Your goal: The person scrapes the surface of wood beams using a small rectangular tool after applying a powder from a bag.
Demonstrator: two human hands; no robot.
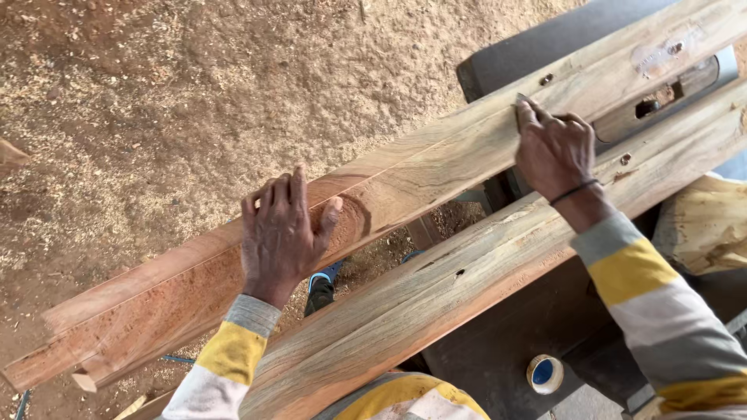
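Two long timber beams (436, 288) are laid side by side; the left hand (282, 233) is pressed flat, nothing gripped, on the far beam (194, 280). The right hand (554, 148) is curled on its edge, its grip undetermined. Splinters or a roll-off are judged possible.

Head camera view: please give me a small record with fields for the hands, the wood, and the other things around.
left hand: left hand lies flat, palm down, on the far plank
right hand: right hand presses fingertips on the far plank's top edge; whether it pinches something small cannot be told
planks: two long wooden planks side by side, the near plank closer to the person
support: dark machine table under the planks
small item: round blue and white container on the dark table
ground: sawdust-covered floor
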